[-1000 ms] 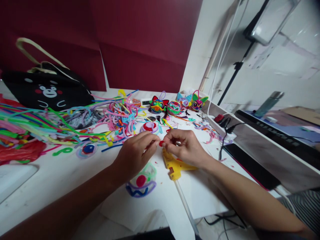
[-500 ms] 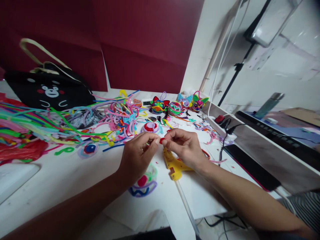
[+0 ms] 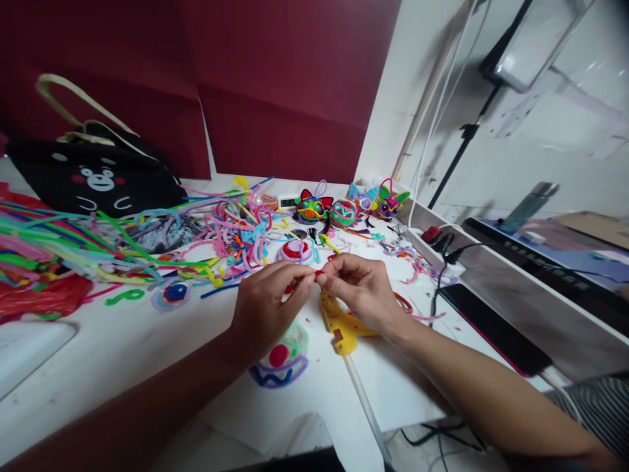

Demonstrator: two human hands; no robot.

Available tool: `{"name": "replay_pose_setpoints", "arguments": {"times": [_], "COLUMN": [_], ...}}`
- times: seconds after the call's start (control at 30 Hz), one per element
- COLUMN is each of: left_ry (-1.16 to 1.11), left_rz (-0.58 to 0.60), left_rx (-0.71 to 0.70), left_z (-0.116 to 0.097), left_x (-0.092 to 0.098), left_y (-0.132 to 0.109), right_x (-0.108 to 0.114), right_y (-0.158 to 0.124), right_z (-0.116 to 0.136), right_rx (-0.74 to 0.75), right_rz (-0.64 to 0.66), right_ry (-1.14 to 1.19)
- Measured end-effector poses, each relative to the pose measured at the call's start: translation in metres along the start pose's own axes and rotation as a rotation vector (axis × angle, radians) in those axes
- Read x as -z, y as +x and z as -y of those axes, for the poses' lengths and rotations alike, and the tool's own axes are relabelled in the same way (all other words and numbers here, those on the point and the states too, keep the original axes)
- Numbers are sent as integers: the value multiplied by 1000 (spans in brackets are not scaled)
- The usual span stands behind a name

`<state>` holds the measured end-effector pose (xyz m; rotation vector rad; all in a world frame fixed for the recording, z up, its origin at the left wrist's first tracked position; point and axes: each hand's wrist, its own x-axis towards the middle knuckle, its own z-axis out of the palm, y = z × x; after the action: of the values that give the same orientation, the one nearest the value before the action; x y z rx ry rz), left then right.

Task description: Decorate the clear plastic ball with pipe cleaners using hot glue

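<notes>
My left hand (image 3: 268, 305) and my right hand (image 3: 361, 288) meet fingertip to fingertip above the white table (image 3: 98, 354). Both pinch a small red pipe-cleaner piece (image 3: 318, 273) between thumb and fingers. Under my right hand lies a yellow glue gun (image 3: 344, 324) with a clear glue stick (image 3: 363, 406) sticking out towards me. Under my left wrist rests a round pipe-cleaner ornament (image 3: 281, 364) with a red centre and a purple rim.
A heap of coloured pipe cleaners (image 3: 98, 242) covers the left and middle of the table. Finished ornaments (image 3: 344, 208) stand at the back. A black bear bag (image 3: 93, 177) sits far left. A phone (image 3: 494, 328) and cables lie at the right.
Both hands have lifted slightly and their fingertips have closed tighter on the red piece. The view shifted a little; the rest stays put.
</notes>
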<state>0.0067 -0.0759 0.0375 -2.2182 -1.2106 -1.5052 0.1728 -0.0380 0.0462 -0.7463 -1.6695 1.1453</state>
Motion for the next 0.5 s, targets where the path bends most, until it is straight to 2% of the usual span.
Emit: {"name": "replay_pose_setpoints", "arguments": {"times": [0.13,0.27,0.5], "left_ry": [30,6,-286], "left_rz": [27,19,139], "left_rx": [-11,43,406], "left_z": [-2,-3,-2], "left_x": [1,2,-1], "left_y": [0,1,0], "right_x": [-1,-3,-6], "right_y": [-2,-2,2], "right_z": [-2,-2,6], "right_rx": [11,13,-131], "right_rz": [6,-7,-49], "right_ry": [-9,6,144]}}
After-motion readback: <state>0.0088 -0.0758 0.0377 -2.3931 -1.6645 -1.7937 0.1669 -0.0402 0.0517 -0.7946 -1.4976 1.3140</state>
